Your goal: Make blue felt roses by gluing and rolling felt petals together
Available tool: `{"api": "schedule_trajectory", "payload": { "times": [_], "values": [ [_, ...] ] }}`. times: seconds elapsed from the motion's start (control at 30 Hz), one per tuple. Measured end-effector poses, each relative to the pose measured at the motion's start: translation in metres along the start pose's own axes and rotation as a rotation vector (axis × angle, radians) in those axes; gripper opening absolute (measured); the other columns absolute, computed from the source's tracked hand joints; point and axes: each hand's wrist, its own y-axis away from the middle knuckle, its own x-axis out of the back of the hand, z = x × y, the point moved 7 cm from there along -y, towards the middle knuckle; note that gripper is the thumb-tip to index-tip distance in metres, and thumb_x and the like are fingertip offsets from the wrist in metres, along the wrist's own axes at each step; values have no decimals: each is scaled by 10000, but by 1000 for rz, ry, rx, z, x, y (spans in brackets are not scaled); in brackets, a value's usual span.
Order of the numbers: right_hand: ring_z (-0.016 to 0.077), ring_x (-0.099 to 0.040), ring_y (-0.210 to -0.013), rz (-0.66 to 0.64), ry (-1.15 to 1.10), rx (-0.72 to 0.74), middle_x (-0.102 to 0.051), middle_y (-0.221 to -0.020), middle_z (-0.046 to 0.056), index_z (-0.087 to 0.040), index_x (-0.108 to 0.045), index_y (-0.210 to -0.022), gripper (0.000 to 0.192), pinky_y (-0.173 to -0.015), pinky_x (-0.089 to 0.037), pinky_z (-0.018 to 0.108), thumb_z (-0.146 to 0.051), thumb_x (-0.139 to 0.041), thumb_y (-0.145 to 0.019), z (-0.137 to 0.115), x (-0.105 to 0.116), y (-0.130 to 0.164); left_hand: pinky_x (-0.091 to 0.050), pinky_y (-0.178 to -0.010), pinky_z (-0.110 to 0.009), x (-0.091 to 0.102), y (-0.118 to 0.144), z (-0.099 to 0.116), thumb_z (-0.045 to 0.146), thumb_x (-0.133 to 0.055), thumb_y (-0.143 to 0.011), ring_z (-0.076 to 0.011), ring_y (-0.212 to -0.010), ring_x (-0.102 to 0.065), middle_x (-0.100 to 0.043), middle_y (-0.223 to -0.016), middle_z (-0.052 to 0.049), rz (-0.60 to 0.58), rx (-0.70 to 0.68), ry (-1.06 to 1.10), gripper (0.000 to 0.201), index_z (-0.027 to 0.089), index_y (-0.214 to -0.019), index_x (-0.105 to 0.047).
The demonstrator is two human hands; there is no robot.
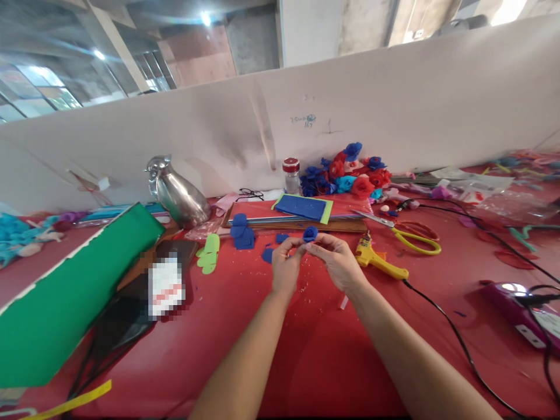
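Between my two hands is a small blue craft flower (310, 234), held upright over the red table. My left hand (286, 262) pinches its base from the left. The fingers of my right hand (335, 258) close on it from the right. Blue cut petals (242, 232) lie in a pile beyond my left hand, with a few more close to its fingers. Light green cut pieces (209, 254) rest farther left. Just right of my right hand lies a yellow glue gun (380, 260), its black cord running toward the front right.
Scissors (413, 238) with yellow and orange handles lie behind the glue gun. A steel jug (177, 192), a red-lidded jar (291, 175) and a heap of red and blue flowers (345, 172) stand along the white partition. A green board (79, 297) leans at left; a purple power device (520, 315) sits at right.
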Motion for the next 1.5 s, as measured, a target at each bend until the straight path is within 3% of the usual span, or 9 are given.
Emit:
{"api": "schedule_trajectory", "payload": {
  "times": [0.27, 0.63, 0.83, 1.27, 1.5],
  "values": [
    [106, -578, -637, -24, -58, -81, -720, -711, 0, -210, -746, -721, 261, -696, -446, 258, -311, -847, -502, 1, 1, -1, -425, -717, -254, -2, 2, -1, 334, -753, -633, -121, -674, -533, -619, -664, 17, 31, 112, 89, 194, 174, -670, -652],
    [95, -528, -605, 43, -33, -42, -679, -668, -25, -216, -720, -670, 234, -663, -430, 251, -322, -839, -499, 1, 1, -1, -408, -673, -241, -3, -1, -7, 369, -756, -646, -114, -657, -505, -598, -666, 17, -32, 44, 40, 241, 168, -674, -627],
    [131, -593, -702, -5, -15, -40, -713, -764, -4, -220, -728, -773, 285, -757, -453, 281, -298, -831, -519, -1, -4, 1, -427, -718, -242, 0, 0, -4, 360, -733, -663, -130, -714, -546, -613, -697, 13, 19, 39, 36, 213, 175, -732, -652],
    [120, -587, -686, 22, -21, -32, -699, -771, -10, -217, -707, -797, 291, -747, -451, 269, -273, -804, -528, -3, -2, 3, -428, -680, -233, -3, 2, 1, 339, -746, -629, -117, -670, -537, -616, -674, 14, 70, 81, 85, 217, 171, -720, -645],
    [136, -584, -690, 35, 31, -38, -709, -764, 9, -206, -703, -783, 270, -747, -439, 284, -314, -787, -550, 1, 0, 1, -444, -688, -237, -4, 3, 2, 300, -730, -665, -124, -691, -564, -649, -734, -1, 30, 55, 115, 304, 183, -942, -683]
  ]
}}
